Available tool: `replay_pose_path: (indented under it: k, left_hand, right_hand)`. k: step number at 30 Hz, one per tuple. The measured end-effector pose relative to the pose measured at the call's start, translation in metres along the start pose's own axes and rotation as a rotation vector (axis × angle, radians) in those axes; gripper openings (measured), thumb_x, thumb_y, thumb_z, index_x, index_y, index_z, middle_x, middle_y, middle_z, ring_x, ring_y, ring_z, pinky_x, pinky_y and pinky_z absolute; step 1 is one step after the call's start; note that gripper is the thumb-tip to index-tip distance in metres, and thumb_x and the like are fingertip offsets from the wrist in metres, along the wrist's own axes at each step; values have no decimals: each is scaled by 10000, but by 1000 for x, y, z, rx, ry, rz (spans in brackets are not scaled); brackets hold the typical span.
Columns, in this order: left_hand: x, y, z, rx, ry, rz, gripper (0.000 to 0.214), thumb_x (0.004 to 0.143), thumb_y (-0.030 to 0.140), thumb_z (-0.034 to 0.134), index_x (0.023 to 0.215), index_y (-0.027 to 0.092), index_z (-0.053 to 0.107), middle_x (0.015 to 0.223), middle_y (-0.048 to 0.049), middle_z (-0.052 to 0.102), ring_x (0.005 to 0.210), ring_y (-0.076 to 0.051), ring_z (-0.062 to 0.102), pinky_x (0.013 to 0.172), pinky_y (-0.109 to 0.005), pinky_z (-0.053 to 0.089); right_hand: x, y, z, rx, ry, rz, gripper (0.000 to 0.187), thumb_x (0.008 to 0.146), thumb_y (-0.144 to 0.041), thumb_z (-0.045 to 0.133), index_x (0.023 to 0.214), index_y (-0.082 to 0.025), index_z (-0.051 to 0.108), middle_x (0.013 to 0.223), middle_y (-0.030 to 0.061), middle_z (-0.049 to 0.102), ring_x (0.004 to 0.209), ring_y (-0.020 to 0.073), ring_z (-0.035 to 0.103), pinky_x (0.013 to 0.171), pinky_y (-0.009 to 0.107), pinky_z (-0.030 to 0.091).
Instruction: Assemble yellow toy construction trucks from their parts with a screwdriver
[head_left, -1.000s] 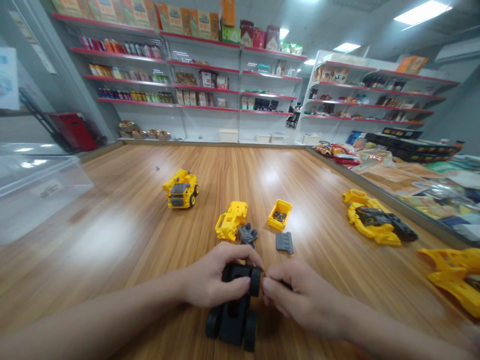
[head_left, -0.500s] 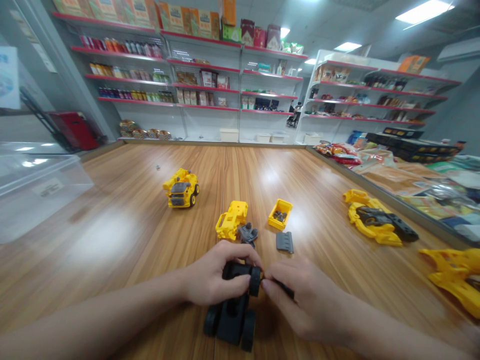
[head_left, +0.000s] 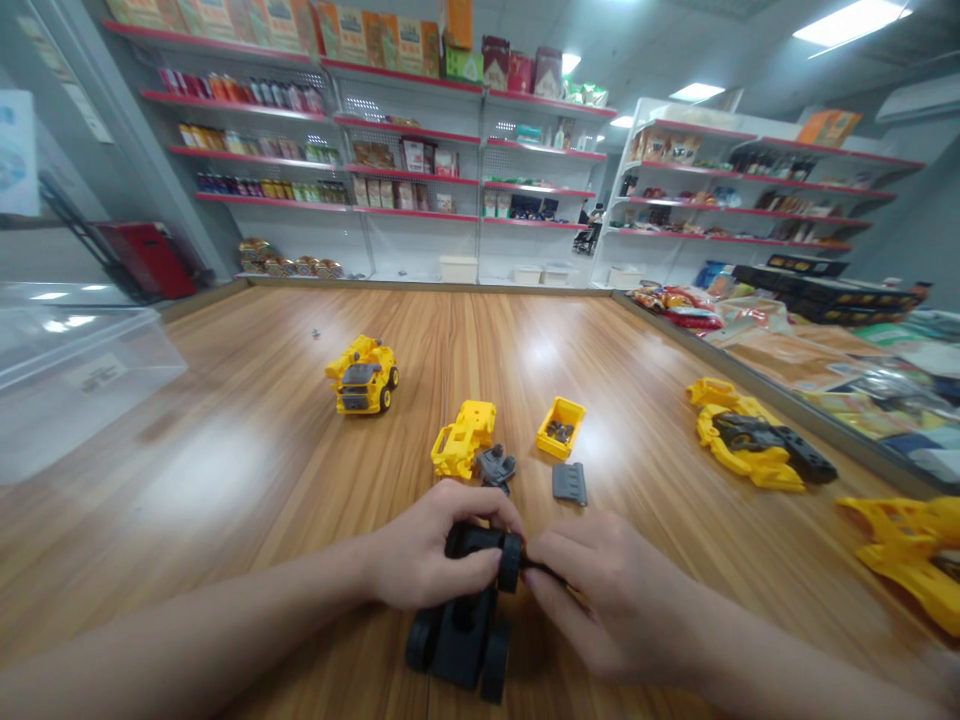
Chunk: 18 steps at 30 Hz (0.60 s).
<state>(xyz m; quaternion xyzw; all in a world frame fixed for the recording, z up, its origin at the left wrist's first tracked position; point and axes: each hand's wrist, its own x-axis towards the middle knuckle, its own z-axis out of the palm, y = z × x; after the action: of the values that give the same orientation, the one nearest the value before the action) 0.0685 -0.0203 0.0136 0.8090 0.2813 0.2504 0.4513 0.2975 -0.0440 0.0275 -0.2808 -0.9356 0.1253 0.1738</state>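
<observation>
Left hand (head_left: 431, 550) arches over the black chassis (head_left: 459, 655), gripping it; right hand (head_left: 611, 590) pinches a dark tool (head_left: 553, 573) by the far right wheel (head_left: 510, 563).

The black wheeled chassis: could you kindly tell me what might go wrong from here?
The slim dark item in the right hand, held close to the chassis's wheel, could slip toward the left fingers. A forward bump might tip the open yellow bin and scatter its small parts.
</observation>
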Motion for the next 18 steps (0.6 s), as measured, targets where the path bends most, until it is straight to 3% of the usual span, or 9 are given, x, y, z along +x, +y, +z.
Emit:
replay_pose_path:
  k: [8, 14, 18]
  left_hand:
    - [0, 2, 1, -34, -29, -9, 196, 825, 228, 568, 990, 136, 623, 756, -12, 594, 631, -117, 526, 570, -198, 431]
    - [0, 0, 1, -9, -4, 5, 202, 821, 232, 571, 993, 138, 621, 766, -12, 594, 635, -117, 522, 572, -201, 427]
    - [1, -1, 1, -16, 0, 1, 194, 825, 220, 563, 992, 138, 619, 772, -11, 587, 648, -117, 522, 581, -201, 428]
  right_hand:
    - [0, 0, 5, 79, -21, 38, 235, 910, -174, 423, 680, -200, 382, 608, -24, 498, 533, 105, 418, 540, 288, 256]
    - [2, -3, 0, 133, 41, 65, 44, 842, -177, 500, 806, -191, 479, 732, 5, 577, 629, 125, 491, 586, 260, 325]
    - [0, -3, 2, 78, 38, 55, 100, 877, -173, 453, 781, -195, 465, 715, 10, 576, 621, 132, 486, 578, 280, 296]
